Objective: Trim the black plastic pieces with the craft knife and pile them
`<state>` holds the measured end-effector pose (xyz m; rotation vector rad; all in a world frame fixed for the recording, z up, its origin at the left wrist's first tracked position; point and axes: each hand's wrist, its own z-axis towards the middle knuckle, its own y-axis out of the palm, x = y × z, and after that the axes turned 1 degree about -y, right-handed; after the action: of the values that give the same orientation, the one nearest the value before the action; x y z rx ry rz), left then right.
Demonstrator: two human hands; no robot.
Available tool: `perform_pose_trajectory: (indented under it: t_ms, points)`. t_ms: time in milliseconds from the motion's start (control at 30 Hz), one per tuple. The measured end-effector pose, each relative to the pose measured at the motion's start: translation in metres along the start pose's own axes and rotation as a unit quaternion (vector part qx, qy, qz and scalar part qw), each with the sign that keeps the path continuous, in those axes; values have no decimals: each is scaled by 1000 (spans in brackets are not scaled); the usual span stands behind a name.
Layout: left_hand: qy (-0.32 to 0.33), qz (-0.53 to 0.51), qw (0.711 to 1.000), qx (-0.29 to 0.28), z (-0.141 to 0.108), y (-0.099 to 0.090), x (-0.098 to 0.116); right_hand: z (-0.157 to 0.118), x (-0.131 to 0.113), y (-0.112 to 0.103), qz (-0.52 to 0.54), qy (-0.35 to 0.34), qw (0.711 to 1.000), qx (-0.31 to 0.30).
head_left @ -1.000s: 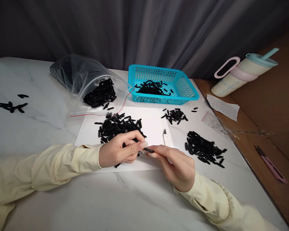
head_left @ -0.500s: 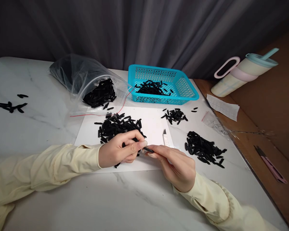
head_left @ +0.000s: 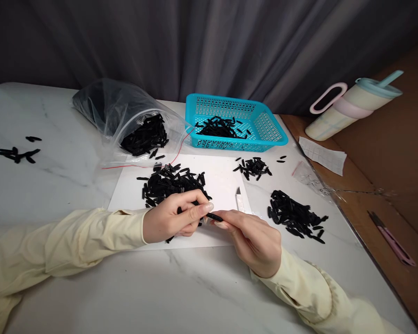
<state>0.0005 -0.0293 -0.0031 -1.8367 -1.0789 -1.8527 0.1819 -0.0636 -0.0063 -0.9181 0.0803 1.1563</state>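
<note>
A slim black piece (head_left: 214, 217) is pinched between my two hands above a white sheet (head_left: 223, 174). My left hand (head_left: 179, 214) is closed, its thumb and forefinger on the piece's left end; another black bit shows among its curled fingers. The fingertips of my right hand (head_left: 256, 236) close on the right end. Just behind my left hand lies a heap of black pieces (head_left: 167, 183) on the sheet. A small blade with a pale handle (head_left: 240, 200) rests behind my right hand.
Behind are an open clear bag (head_left: 114, 111) of black pieces and a blue basket (head_left: 237, 141) holding more. Black piles lie at right (head_left: 294, 213), back right (head_left: 254, 168) and far left (head_left: 17, 154). A tumbler (head_left: 351, 109) and pink-handled tool (head_left: 392, 239) are far right.
The black piece between my fingertips has turned slightly and more of its dark surface shows. Both hands have stayed almost in place.
</note>
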Motion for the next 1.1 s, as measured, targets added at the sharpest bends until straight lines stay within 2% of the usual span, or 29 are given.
perform_pose_trajectory:
  t_ms: [333,567,867,1100]
  points:
    - [4,5,1000,-6,0,0,-1,0,-1,0,-3,-8,1000,10]
    - [-17,24,1000,2,1,1,1,0,-1,0,-17,-7,1000,24]
    - [-8,55,998,-7,-1,1,2,1,-2,0,-31,-3,999,14]
    - [-8,32,999,-15,-1,0,2,-1,0,3,-18,-6,1000,5]
